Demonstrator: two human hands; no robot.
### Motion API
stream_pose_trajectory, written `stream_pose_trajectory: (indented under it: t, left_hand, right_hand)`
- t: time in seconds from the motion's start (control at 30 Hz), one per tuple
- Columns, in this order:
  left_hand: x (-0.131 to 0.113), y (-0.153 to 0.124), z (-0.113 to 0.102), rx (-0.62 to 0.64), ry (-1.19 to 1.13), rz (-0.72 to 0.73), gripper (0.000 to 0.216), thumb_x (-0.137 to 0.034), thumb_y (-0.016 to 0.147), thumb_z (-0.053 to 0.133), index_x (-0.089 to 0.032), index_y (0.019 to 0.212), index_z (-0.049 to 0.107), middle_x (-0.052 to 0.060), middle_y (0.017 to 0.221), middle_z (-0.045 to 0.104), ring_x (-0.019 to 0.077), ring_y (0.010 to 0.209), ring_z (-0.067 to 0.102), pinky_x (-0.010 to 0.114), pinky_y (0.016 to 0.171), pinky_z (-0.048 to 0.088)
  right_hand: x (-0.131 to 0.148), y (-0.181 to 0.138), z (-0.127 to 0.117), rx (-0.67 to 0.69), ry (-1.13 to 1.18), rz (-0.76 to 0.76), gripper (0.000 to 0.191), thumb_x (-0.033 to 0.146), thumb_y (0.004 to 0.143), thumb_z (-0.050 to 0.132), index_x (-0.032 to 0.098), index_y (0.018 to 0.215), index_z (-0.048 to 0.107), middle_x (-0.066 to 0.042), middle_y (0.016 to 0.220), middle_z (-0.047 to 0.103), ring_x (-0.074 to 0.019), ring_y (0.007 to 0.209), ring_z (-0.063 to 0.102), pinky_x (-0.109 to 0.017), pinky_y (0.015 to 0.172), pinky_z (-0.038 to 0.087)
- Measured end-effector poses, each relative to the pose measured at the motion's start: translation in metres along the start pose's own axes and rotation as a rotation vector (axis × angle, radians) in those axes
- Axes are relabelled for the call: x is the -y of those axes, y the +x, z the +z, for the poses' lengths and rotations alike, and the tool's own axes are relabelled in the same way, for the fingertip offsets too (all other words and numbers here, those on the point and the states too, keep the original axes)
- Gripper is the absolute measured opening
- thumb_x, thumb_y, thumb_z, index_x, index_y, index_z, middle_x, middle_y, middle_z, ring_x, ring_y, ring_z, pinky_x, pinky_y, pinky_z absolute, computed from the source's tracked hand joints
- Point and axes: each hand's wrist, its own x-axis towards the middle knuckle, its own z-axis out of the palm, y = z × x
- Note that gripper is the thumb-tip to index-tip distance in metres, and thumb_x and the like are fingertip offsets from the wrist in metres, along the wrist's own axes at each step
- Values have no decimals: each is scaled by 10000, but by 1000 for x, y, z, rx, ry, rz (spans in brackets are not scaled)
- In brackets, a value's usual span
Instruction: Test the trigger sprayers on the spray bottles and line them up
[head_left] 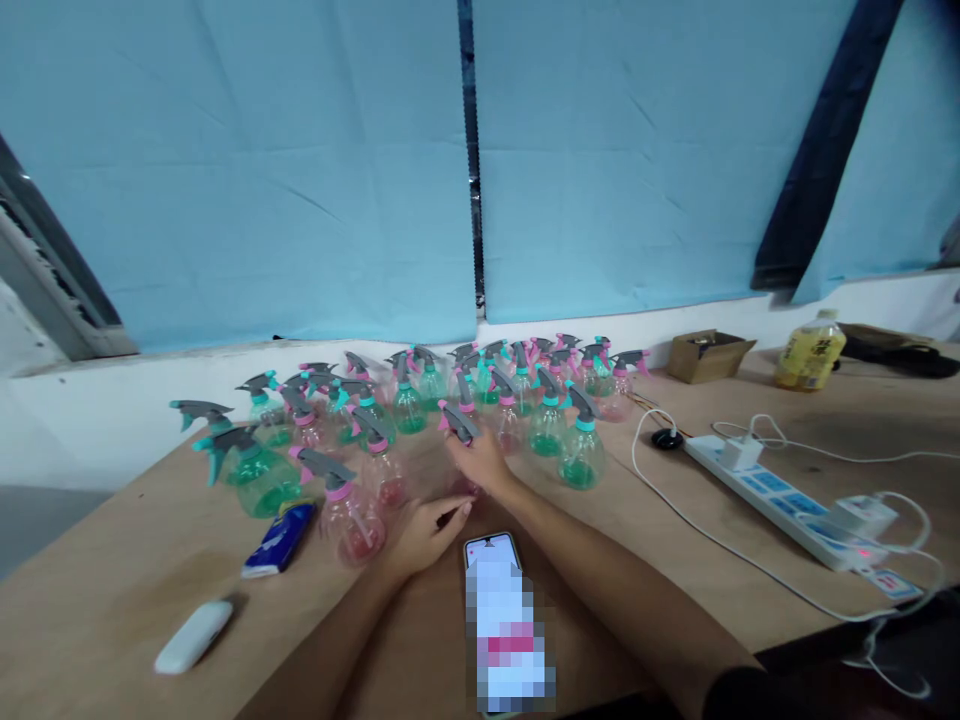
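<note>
My right hand [480, 458] is closed around the neck of a spray bottle with a grey trigger head [459, 422] and a pink collar. Most of that bottle's body is hidden behind the hand. My left hand [429, 530] is low beside it, thumb and forefinger coming together near the bottle's base; what they pinch, if anything, I cannot make out. Just left of my left hand stands a clear pink spray bottle [352, 525]. A green spray bottle [581, 460] stands to the right. Below my hands lies a lit phone [499, 550], its screen partly blurred.
Many more pink and green spray bottles [409, 400] crowd the table's back. At left lie a blue packet [281, 540] and a white case [195, 637]. On the right are a power strip [772, 500] with cables, a cardboard box [705, 358] and a yellow-labelled drink bottle [810, 352].
</note>
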Motion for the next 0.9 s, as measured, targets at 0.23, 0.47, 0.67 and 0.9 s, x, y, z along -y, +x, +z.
stream_pose_trajectory:
  t: [0.23, 0.47, 0.67, 0.9]
  left_hand:
    - [1, 4, 1, -23, 5, -42, 382, -408, 961, 426, -220, 1053, 745, -3, 649, 725, 153, 587, 638, 220, 610, 445]
    - [12, 7, 6, -65, -33, -108, 355, -372, 929, 458, -184, 685, 634, 15, 604, 692, 161, 571, 639, 242, 604, 430]
    - [20, 10, 9, -138, -83, -185, 247, -333, 876, 507, -188, 703, 607, 18, 620, 683, 174, 598, 639, 264, 613, 435]
    - [19, 13, 8, -200, -84, -254, 138, -240, 836, 505, -186, 928, 592, -8, 635, 668, 175, 602, 632, 268, 614, 428]
  right_hand:
    - [0, -5, 13, 86, -8, -34, 303, 309, 806, 603, 221, 1096, 629, -34, 993, 643, -201, 965, 575, -350, 914, 442]
    - [2, -15, 17, 149, -171, 60, 341, 421, 841, 621, 211, 1108, 596, -80, 1108, 593, -254, 1157, 483, -435, 1010, 365]
    - [4, -14, 15, 187, -306, 83, 346, 467, 876, 577, 224, 1122, 603, -92, 1161, 588, -273, 1157, 478, -486, 1039, 311]
    - [-1, -10, 11, 195, -356, 105, 472, 389, 873, 573, 249, 1323, 545, -107, 1271, 575, -300, 1238, 458, -507, 1090, 264]
